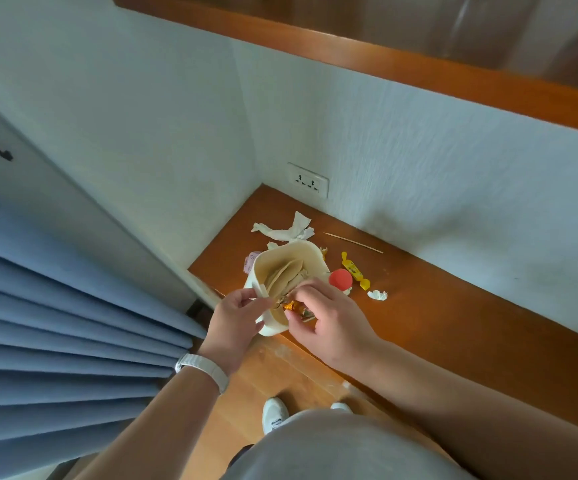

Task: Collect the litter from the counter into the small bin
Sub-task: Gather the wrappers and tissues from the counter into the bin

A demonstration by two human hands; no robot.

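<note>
Pink wrapper (249, 262) half behind the bin (310, 252), red round object (341, 278) partly behind right hand (332, 322).

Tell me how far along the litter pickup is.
Done: unclear; what the small bin holds is hard to read. In hand: the left hand holds the bin's rim; the right hand pinches an orange wrapper over its opening. Left on the counter: white tissue, wooden stick, yellow wrapper, red cap, paper scrap.

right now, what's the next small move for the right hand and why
Probably open the right hand and let the orange wrapper it pinches fall in: it sits at the mouth of the small bin, which the left hand grips by the rim. The yellow wrapper and red cap wait on the counter.
</note>
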